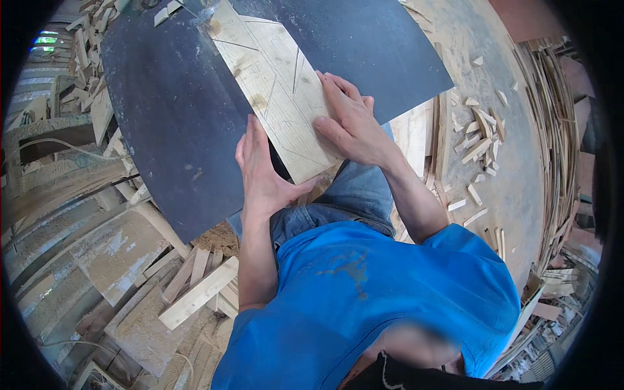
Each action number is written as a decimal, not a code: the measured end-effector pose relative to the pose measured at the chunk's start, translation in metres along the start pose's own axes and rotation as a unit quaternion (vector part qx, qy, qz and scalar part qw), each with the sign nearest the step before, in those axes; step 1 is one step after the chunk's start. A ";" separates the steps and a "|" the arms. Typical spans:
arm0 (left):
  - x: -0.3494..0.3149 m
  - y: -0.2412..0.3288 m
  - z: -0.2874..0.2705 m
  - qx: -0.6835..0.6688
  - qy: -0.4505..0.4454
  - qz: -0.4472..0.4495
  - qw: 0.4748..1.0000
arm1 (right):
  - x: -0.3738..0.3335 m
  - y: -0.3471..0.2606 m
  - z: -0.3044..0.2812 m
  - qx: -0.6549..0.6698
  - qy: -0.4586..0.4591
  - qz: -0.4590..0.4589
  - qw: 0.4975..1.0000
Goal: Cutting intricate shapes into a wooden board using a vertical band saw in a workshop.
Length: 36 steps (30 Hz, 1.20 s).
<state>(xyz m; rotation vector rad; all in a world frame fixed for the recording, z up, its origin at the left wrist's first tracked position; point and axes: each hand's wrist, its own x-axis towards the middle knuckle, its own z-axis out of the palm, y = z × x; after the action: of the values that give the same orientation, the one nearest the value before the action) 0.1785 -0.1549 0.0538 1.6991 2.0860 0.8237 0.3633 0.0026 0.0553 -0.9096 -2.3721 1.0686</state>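
Note:
A pale wooden board point(270, 84) with knots, drawn angled lines and what look like narrow slits lies slantwise over a dark flat tabletop point(175, 130). Its near end reaches past the table's edge, above my jeans. My left hand point(261, 172) grips the near left corner, thumb along the end and fingers up the left edge. On the right edge, my right hand point(354, 120) has its thumb on the top face and its fingers stretched forward along the side. The far end of the board is partly cut off by the picture's edge.
Wood offcuts point(481, 140) lie scattered on the dusty surface at right. Long thin strips point(549, 149) are stacked beyond them. Planks point(198, 292) and sawdust-covered boards fill the lower left. More scraps point(84, 52) are heaped at far left, and small pieces point(167, 13) lie on the table's far edge.

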 end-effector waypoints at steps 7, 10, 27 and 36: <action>0.008 0.000 0.000 -0.005 0.009 0.012 1.000 | 0.007 0.003 -0.001 -0.002 0.000 -0.002 1.000; 0.005 0.000 0.003 0.003 0.008 0.009 1.000 | 0.007 0.002 -0.004 0.001 -0.005 0.000 1.000; 0.014 0.002 0.009 -0.006 0.021 0.031 0.999 | 0.014 0.008 -0.013 0.004 -0.024 -0.002 1.000; 0.020 -0.001 0.008 -0.007 0.012 0.018 1.000 | 0.023 0.010 -0.014 0.015 -0.031 0.007 0.999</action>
<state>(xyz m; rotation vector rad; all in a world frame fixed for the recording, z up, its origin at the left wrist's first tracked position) 0.1775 -0.1334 0.0490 1.7331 2.0663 0.8702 0.3588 0.0309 0.0587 -0.8954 -2.3959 1.1508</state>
